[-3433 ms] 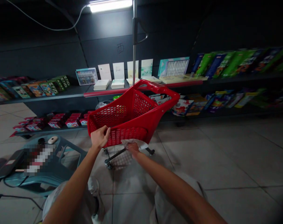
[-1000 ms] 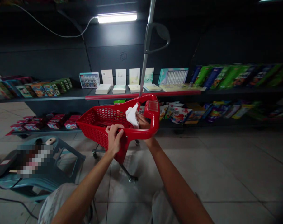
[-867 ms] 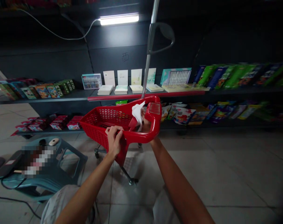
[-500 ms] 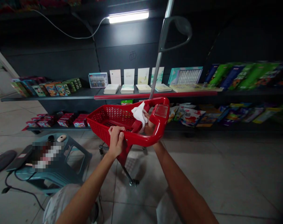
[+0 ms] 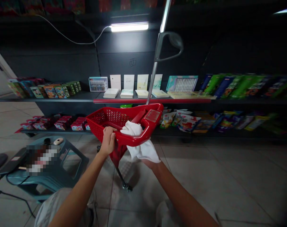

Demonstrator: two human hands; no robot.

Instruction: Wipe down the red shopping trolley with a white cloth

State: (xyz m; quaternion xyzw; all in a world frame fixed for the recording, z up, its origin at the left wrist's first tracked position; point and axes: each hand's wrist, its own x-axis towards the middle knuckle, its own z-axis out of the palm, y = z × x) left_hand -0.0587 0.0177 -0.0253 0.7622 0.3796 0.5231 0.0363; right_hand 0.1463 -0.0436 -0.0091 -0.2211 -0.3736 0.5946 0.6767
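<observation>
A small red plastic shopping trolley [image 5: 115, 119] on wheels stands tilted in front of me, with a grey pull handle [image 5: 168, 47] on a metal pole rising from it. My left hand [image 5: 107, 141] is closed round the trolley's near rim. My right hand [image 5: 150, 162] is mostly hidden under a white cloth [image 5: 140, 145] that it holds against the near red rim bar. The cloth drapes over the bar and hangs below it.
Dark shelves [image 5: 157, 100] behind the trolley carry boxed sets, cards and snack packets. A teal plastic stool [image 5: 69, 159] with small items and a cable stands at the left. The floor is pale tile [image 5: 216, 176]. My knees show at the bottom.
My right hand has brought the cloth from inside the trolley's far end down onto the near rim bar. Earlier it was under the basket's base. My left hand has kept its hold.
</observation>
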